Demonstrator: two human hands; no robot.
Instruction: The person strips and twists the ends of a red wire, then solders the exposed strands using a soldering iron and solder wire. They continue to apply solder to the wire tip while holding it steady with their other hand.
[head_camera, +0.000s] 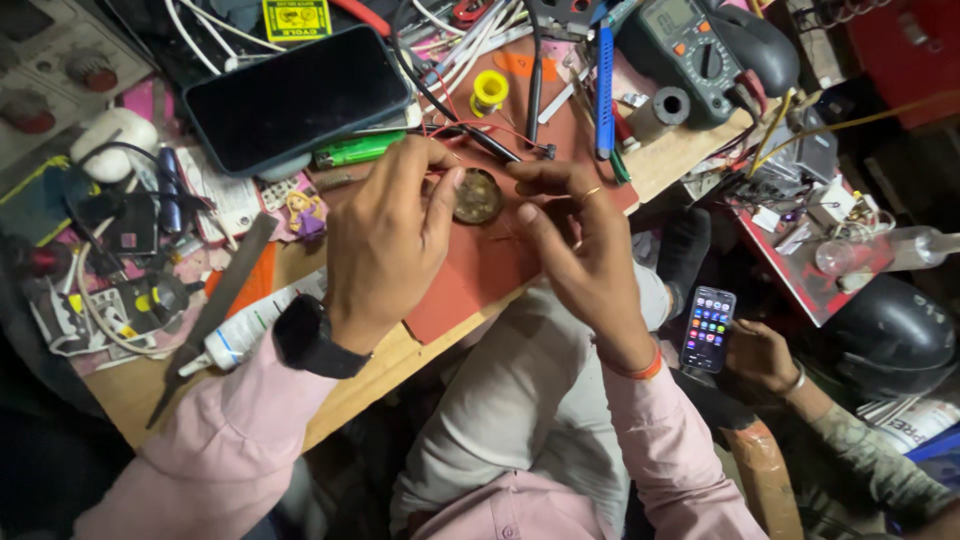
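Note:
My left hand (385, 235) and my right hand (575, 240) meet over a red mat (470, 275) on the wooden bench. Between them lies a small round brass-coloured disc (478, 196). My left thumb and fingers pinch at thin red wires (470, 130) beside the disc's left edge. My right fingertips are pinched together just right of the disc, on something too small to make out. A black watch (310, 338) sits on my left wrist, an orange band (645, 368) on my right.
A dark tablet (295, 98) lies at the back left beside a green lighter (358, 150). A multimeter (690, 50), a yellow solder spool (489, 90), a metal file (215, 305) and a white tube (245, 328) crowd the bench. Another person's hand (760, 355) holds a phone (708, 328) at the right.

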